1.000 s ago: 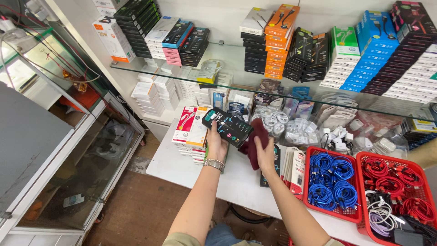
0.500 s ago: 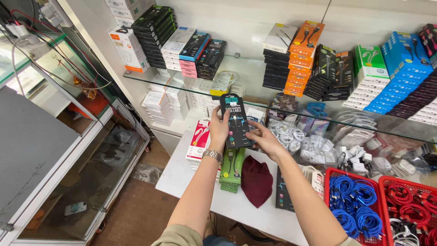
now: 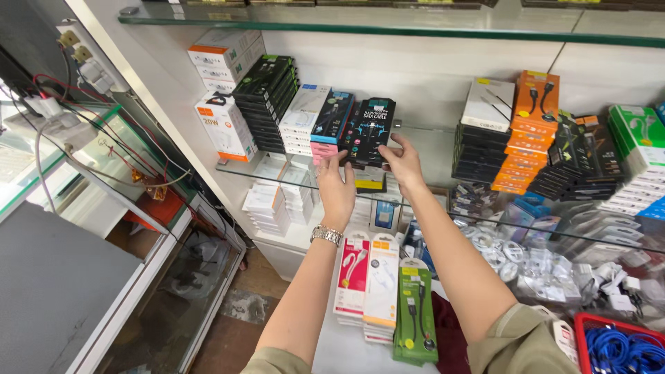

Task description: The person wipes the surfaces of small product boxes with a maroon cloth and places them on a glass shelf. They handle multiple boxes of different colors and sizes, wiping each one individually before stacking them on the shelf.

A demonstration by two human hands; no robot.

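Both my hands hold up a small stack of black cable boxes (image 3: pixel 369 130) against the glass shelf (image 3: pixel 429 149). My left hand (image 3: pixel 337 187), with a metal watch on its wrist, grips the stack's lower left edge. My right hand (image 3: pixel 403 163) grips its lower right side. The stack stands upright beside a pile of white, blue and pink boxes (image 3: pixel 315 125) and a tall pile of black and green boxes (image 3: pixel 267 100).
Orange boxes (image 3: pixel 528 128) and green and white boxes (image 3: pixel 641 149) fill the shelf to the right. On the white counter lie white, orange and green cable packs (image 3: pixel 384 294), a dark red cloth (image 3: pixel 450 336) and a red basket of blue cables (image 3: pixel 620 343). A glass display case (image 3: pixel 166 291) stands left.
My hands have lifted the black boxes from above the counter up to the glass shelf. The dark red cloth, held a second ago, now lies on the counter.
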